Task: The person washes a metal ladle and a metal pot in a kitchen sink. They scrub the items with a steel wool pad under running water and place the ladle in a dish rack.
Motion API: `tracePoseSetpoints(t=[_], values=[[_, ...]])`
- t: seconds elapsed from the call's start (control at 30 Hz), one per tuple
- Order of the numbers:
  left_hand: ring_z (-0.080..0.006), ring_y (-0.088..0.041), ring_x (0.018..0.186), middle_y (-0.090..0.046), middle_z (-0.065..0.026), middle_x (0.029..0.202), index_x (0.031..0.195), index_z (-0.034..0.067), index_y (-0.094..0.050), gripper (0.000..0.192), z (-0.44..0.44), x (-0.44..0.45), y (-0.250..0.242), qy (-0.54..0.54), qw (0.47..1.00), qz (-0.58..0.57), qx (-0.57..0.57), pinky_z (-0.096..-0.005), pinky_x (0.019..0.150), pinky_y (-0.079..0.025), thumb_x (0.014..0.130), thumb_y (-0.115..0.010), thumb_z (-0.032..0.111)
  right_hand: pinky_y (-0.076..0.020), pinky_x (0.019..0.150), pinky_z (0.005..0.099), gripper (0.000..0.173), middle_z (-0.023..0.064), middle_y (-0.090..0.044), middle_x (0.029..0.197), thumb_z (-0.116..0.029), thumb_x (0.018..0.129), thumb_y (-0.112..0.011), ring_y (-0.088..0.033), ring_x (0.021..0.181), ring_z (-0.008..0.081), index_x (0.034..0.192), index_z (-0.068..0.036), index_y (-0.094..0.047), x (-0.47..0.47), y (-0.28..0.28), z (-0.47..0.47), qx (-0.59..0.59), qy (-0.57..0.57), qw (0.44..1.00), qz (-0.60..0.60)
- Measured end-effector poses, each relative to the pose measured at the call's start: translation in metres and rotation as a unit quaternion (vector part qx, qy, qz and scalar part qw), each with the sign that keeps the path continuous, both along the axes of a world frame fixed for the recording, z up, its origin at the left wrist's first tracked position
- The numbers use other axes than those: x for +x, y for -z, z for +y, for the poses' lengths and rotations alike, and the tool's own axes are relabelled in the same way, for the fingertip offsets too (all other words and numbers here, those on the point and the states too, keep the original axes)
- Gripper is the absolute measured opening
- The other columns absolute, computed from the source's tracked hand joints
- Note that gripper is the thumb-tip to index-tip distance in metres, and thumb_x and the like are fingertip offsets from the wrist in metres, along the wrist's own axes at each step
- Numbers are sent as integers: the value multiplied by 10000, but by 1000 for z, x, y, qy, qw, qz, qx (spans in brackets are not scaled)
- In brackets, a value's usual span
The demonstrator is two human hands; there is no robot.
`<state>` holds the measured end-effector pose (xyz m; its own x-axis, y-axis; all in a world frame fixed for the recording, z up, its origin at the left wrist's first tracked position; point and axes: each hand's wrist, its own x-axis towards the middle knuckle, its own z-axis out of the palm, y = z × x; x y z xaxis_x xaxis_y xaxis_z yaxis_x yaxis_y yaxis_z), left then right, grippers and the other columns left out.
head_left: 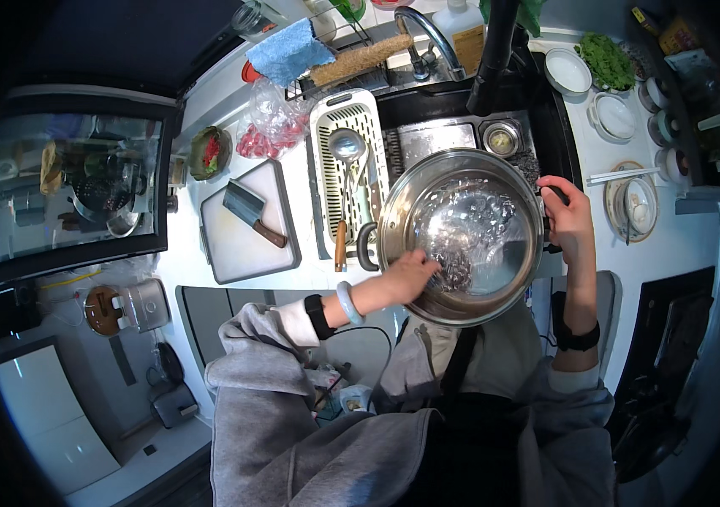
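A large steel pot with dark side handles is tilted over the near edge of the black sink. My right hand grips its right handle. Inside the pot's lower left part, my left hand is shut on a steel wool scrubber, its fingertips partly hidden by the scrubber. The inner metal is wet and shiny. The left handle of the pot is free, beside the draining basket.
Left lie a cleaver on a cutting board and a ladle in the basket. Behind the sink stands a faucet. At right are white bowls, chopsticks on a plate, and a black cooktop.
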<state>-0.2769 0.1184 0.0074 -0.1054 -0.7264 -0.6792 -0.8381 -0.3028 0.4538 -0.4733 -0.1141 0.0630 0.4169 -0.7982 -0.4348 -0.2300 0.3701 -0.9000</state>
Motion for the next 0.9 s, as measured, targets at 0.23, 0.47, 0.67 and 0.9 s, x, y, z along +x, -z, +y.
tracePoseSetpoints(t=[0.23,0.47,0.67,0.9], values=[[-391,-480,1188,-471,-211,1320,1283,86,-515,443,10,53,-29,-145,920,-41,-363,-420,1010,-411,852,-610,38,-232,321,196,153,-57,-462,603,-144,932,-584,-339,392,5,1061,-88,-645,-17,15,-9,75,30,997,16],[-196,-587,962,-628,-116,1013,1154,-40,-565,453,41,81,10,-544,833,87,-60,-300,856,-464,892,-680,310,-245,311,205,172,-44,-466,596,-148,936,-571,-341,384,16,1074,-71,-640,-21,21,-14,114,59,991,39],[-91,-581,950,-636,-9,1008,1156,9,-610,354,40,74,6,-649,652,387,-64,-225,863,-428,893,-683,235,-223,313,209,167,-60,-416,577,-162,947,-559,-301,382,18,1068,-72,-633,-32,22,-13,126,39,991,-17],[-108,-590,962,-648,-42,1103,1210,-48,-584,374,25,70,-49,-689,526,450,-216,-241,890,-436,861,-643,72,-321,407,214,208,-47,-416,616,-264,1000,-513,-359,452,43,1084,-77,-547,-36,50,2,196,22,973,-117]])
